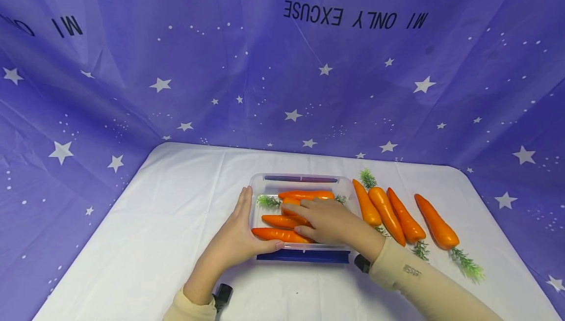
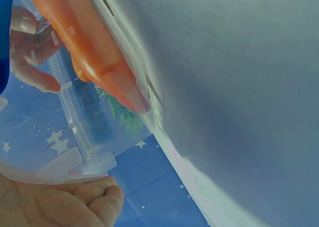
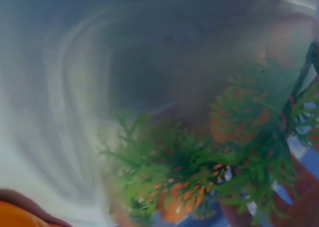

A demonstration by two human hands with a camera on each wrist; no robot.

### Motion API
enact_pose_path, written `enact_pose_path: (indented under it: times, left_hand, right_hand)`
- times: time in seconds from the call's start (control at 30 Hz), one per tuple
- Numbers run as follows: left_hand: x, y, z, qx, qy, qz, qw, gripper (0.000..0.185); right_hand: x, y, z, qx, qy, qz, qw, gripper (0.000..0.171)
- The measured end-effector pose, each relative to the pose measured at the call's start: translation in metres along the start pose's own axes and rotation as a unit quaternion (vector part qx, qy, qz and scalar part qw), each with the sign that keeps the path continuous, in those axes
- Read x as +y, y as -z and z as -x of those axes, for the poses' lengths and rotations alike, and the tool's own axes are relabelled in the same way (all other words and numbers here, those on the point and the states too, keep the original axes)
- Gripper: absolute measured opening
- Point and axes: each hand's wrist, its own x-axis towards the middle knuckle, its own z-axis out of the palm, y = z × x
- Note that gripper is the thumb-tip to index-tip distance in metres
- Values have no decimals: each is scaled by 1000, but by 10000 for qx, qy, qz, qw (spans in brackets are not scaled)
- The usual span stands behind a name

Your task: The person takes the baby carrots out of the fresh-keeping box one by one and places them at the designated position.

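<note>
A clear plastic bin [image 1: 301, 178] with a blue base stands mid-table and holds several orange carrots [image 1: 306, 195] with green tops. My left hand [image 1: 245, 228] lies flat against the bin's left wall, with the thumb along the front rim. My right hand [image 1: 324, 220] reaches inside, its fingers and thumb curled round one carrot [image 1: 279, 221] in the middle. The left wrist view shows the left hand's palm [image 2: 60, 202] under the bin's rim [image 2: 75, 162], a carrot [image 2: 89, 47] pressed to the wall and the right hand's fingers [image 2: 30, 62] behind it. Blurred green carrot leaves [image 3: 199, 172] fill the right wrist view.
Several more carrots [image 1: 386, 208] lie side by side on the white tablecloth [image 1: 167, 213] just right of the bin. A purple star-printed cloth [image 1: 282, 90] rises close behind and on both sides.
</note>
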Motion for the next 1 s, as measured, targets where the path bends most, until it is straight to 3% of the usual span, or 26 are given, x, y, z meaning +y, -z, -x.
enact_pose_path:
  times: [0.3,0.6,1.0]
  left_hand:
    - [1,1,-1,40,13,19,10000,136]
    - [1,0,-2,38,-51,9,10000,136]
    - [0,0,0,27,-8,39,10000,136]
  right_hand:
    - [-3,-1,-7,-484,-207,370,9979,52]
    - [1,-4,-15,-880,-452,216,9949,49]
    - [0,-9,-14,-681,-485,167,9964,45]
